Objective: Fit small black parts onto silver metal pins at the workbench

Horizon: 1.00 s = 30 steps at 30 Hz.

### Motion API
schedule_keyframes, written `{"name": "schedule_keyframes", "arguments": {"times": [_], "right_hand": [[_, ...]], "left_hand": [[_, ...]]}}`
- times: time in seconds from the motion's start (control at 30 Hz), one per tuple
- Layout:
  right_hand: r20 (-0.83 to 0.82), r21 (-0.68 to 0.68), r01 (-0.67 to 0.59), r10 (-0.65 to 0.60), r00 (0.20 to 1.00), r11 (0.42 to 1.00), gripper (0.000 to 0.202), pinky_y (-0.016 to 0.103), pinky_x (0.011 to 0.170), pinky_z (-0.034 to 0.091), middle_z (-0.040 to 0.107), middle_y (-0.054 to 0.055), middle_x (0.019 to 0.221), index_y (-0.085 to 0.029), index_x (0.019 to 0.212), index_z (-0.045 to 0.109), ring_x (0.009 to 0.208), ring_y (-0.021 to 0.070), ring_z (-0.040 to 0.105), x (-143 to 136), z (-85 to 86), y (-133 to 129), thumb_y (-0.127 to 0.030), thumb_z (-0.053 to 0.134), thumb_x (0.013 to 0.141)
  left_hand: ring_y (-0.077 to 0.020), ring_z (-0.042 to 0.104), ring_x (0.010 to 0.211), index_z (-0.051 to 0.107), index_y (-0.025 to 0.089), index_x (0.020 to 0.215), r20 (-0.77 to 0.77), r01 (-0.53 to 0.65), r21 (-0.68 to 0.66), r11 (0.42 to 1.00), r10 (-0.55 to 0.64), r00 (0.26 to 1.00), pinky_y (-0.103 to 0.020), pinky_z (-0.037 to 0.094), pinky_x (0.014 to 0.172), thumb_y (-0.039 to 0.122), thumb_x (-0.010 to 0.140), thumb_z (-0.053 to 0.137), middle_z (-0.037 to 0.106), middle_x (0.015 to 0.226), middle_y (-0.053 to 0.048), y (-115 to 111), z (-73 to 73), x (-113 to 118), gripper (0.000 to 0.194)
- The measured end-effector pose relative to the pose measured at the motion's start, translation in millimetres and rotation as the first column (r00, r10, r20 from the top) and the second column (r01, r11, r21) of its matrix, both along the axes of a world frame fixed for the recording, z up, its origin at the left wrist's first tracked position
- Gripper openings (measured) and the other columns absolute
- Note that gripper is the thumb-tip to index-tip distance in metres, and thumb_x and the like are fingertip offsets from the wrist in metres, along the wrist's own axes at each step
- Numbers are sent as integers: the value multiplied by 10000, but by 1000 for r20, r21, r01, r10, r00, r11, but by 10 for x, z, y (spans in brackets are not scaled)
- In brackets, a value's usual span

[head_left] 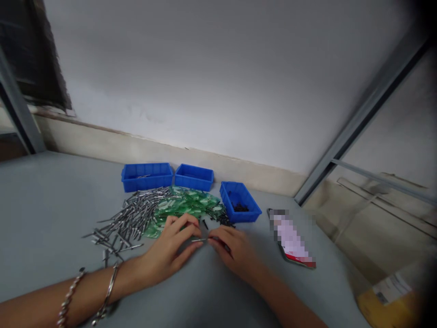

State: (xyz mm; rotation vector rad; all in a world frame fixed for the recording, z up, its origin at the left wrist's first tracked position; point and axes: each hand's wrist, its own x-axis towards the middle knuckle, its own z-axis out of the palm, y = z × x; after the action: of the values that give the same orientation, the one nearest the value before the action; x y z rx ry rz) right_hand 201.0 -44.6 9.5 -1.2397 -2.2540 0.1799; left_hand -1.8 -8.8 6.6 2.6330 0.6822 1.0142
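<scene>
While both hands meet near the front edge of the table (41, 209), they hold one thin metal pin (200, 239) between them. The left hand (170, 253) pinches its left end with thumb and fingers closed narrow; the right hand (235, 253) pinches the other end, also closed, and I cannot tell if a small black part is already in those fingers. The pin lies level, just above the table surface.

Behind the left hand lies a big pile of pins (131, 216), spread loose toward the left side. Beside it, in the middle, is a heap of green bags (186, 205), and a few black bits (223, 220) lie near the right tray (239, 200), which has dark parts inside. Two more trays (146, 176) stand at the back edge near the wall; they look almost bare, the left one with perhaps one pin in it.

Judging from this, the work is in an early stage: the pile is large and very little is in the trays.

A flat packet (293, 241) lies to the right, apart from the hands.
</scene>
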Motion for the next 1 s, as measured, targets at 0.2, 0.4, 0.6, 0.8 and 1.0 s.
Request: {"name": "schedule_keyframes", "arguments": {"times": [0.2,0.4,0.6,0.8,1.0], "right_hand": [[9,28,-6,6,1000,1000,249,237,688,427,628,31,818,-198,895,601,756,134,571,6,-13,14,-283,369,923],[-24,61,-12,14,1000,998,218,227,661,415,623,18,799,-201,891,594,724,126,565,8,-25,14,-277,391,915],[8,48,9,-9,1000,999,232,225,647,411,624,20,799,-203,900,594,721,125,564,6,-8,5,-279,375,920],[-12,40,9,-8,1000,999,219,226,649,417,633,26,820,-201,929,588,721,125,570,16,-4,0,-291,389,911],[-21,-11,7,-7,1000,1000,220,238,674,422,637,29,842,-196,919,589,753,134,577,1,32,-6,-300,396,911]], "left_hand": [[-216,447,929,499,192,958,-45,-39,-41,998,37,998,-347,328,776,205,898,434,480,1023,-60,-8,0,7,89],[-216,443,910,517,207,955,-35,-52,-53,997,51,998,-356,320,765,264,915,386,471,1050,-62,-5,-31,4,149],[-212,451,910,537,191,912,-46,-44,-34,998,43,998,-339,335,760,235,906,375,490,1011,-68,13,-34,20,168],[-212,454,886,530,184,908,-30,-42,-24,999,42,999,-347,345,748,216,886,407,496,1014,-74,8,-22,21,129],[-215,452,872,525,190,913,-7,-51,-14,999,51,999,-358,350,752,196,877,438,485,1014,-66,-2,-18,20,94]]}}
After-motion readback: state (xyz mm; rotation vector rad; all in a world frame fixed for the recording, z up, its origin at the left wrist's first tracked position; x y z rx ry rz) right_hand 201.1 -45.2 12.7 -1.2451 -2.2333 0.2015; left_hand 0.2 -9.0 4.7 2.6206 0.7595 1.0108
